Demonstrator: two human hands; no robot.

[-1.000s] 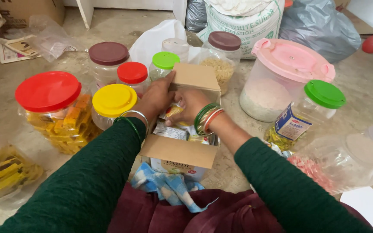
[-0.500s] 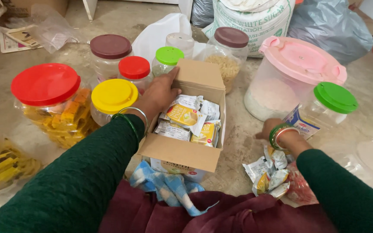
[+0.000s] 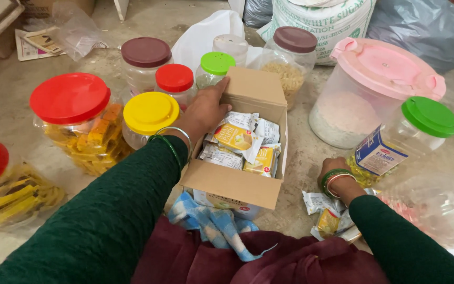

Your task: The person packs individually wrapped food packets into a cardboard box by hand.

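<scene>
Crowding grey floor [image 3: 311, 152]: jars [image 3: 148, 113], maybe sacks

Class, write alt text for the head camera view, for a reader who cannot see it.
A person's left hand grips the side of an open cardboard box filled with small snack packets, while the right hand rests on loose packets lying on the floor. Lidded plastic jars with red, yellow, green and pink lids surround the box.
</scene>
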